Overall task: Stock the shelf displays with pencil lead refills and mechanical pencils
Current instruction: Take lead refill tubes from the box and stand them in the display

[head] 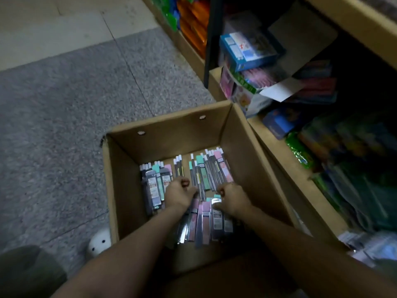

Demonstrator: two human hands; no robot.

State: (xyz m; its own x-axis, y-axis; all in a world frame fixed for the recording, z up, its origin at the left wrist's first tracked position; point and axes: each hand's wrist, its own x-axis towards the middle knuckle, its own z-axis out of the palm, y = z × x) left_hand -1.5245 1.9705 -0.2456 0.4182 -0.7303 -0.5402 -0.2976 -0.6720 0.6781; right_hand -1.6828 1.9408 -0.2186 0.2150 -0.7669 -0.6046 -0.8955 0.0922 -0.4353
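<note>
An open cardboard box [150, 130] stands on the floor, its bottom covered with several flat packs of pencil lead refills and mechanical pencils [204, 175] in grey, mint and pink. Both my hands are down inside it. My left hand [179, 191] has its fingers curled over packs near the middle of the box. My right hand [233, 196] is curled too, at the top of a pile of packs [204, 220] lying near the box's front. What each hand holds is hidden under the fingers.
A low wooden shelf [279, 147] runs along the right, crowded with boxed and bagged stationery [249, 50]. Grey speckled floor [64, 125] lies to the left. A white shoe tip [98, 244] shows beside the box's near left corner.
</note>
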